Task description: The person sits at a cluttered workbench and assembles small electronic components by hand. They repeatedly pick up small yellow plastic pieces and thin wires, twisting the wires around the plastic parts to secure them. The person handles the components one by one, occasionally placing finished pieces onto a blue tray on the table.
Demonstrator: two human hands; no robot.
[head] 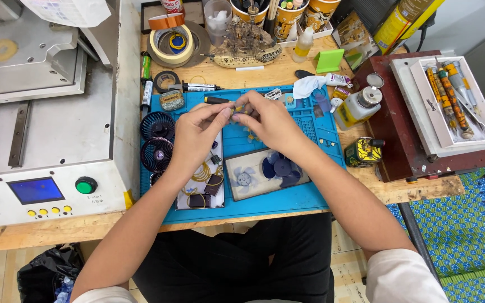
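Seen from above, a left hand point(197, 133) and a right hand point(270, 120) are brought together over a blue silicone work mat point(315, 140) on a wooden bench point(276, 73), with the fingertips of both pinched closed around a small yellowish part point(238, 108) that is too tiny to identify. A black pen-shaped tool point(215, 100) is seen at the left fingertips, though whether it is gripped cannot be told. Just below the hands, a shallow tray of blue fan blades point(266, 173) lies on the mat, two round black fan grilles point(157, 139) sit to the left, and a grey machine with a green button point(86, 185) stands further left.
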